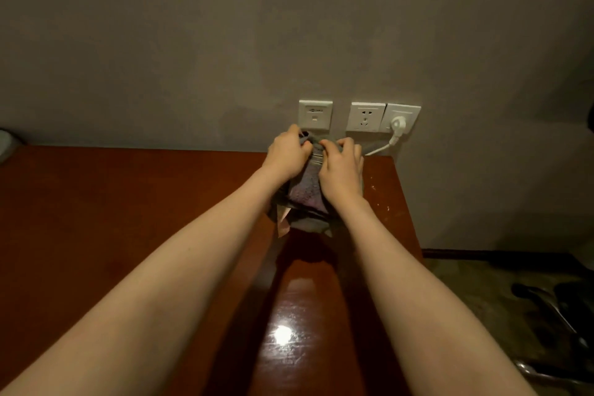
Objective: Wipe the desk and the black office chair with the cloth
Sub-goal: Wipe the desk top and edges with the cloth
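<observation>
Two hands: the left hand [287, 154] and right hand [340, 167] are sitting side by side, each pinching the far edge of a grey-purple terry cloth [305, 191].
Cloth: I am seeing it stretching over the far right corner of the glossy red-brown wooden desk [96, 202], long axis running from the wall toward me.
Chair: the black office chair [565, 305] is standing right of the desk.

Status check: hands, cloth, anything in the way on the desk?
Left hand, right hand both grip the cloth over the desk, far end, by the wall. White plug cord hangs just right of it.
</observation>
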